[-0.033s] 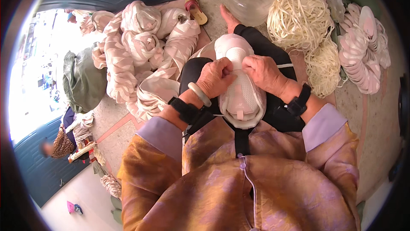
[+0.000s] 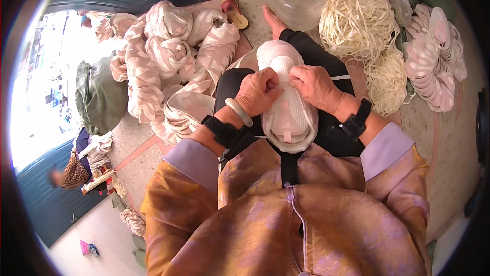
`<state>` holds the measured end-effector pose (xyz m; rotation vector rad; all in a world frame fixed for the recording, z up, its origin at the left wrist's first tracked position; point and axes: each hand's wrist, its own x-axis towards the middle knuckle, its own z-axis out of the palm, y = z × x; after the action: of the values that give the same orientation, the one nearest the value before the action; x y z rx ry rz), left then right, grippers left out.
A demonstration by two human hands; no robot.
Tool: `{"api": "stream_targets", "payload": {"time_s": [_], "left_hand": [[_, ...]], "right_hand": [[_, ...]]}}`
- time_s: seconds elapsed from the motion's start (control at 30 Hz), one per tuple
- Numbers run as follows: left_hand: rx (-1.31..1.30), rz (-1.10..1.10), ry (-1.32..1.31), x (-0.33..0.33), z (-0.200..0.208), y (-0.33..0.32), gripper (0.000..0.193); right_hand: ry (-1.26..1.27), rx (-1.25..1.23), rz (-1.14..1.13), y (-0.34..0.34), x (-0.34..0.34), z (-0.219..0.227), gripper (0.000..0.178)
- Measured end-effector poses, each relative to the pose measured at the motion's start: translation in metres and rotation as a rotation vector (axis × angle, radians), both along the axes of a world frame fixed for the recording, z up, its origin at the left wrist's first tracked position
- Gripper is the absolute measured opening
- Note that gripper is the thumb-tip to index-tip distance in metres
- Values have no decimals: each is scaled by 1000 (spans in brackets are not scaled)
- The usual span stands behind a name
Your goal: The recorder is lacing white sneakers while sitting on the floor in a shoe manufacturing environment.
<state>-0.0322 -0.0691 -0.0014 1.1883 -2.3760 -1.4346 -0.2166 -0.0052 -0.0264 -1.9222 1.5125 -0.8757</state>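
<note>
A pale pink and white sneaker [image 2: 288, 115] rests between my knees, toe pointing away from me and heel opening nearest my body. Both hands meet over its tongue and lacing area. My left hand [image 2: 259, 92] is closed at the left side, thumb and fingers pressed together; what they pinch is hidden. My right hand [image 2: 314, 88] is closed at the opposite side, its fingertips hidden against the shoe. From behind that hand a white shoelace [image 2: 341, 77] sticks out across my black trouser leg. A thin white tip [image 2: 261, 137] shows near my left wrist.
Coiled pinkish shoe pieces [image 2: 168, 46] pile up at the left, beside a dark green bag [image 2: 99, 97]. To the right lie heaps of cream laces [image 2: 360, 18] and stacked shoe parts [image 2: 434, 61]. A clear plastic container [image 2: 298, 0] and a sandal [image 2: 234, 13] are beyond my foot.
Almost nothing differs. The white lace beyond my right hand has shifted very slightly; the shoe and both hands hold their places.
</note>
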Motion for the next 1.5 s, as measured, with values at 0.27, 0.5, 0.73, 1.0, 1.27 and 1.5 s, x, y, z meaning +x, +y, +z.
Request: {"api": "stream_targets", "payload": {"time_s": [0.27,0.5,0.73,1.0,1.27,1.5], "left_hand": [[-116,50,-1,1,3,13,19],[-273,-29,-186,12,24,30,21],[-335,-35,-125,28,28,58,30],[-152,-17,-113,33,28,65,52],[-291,-48,17,38,16,70,56],[-51,22,-105,34,17,53,53]], "right_hand": [[-92,28,-77,10,7,8,11],[-117,69,-144,13,4,-5,15],[-182,154,-139,10,3,-3,13],[269,-55,134,-8,3,-8,7],[324,-146,0,11,15,26,10],[227,-16,356,85,6,66,23]]}}
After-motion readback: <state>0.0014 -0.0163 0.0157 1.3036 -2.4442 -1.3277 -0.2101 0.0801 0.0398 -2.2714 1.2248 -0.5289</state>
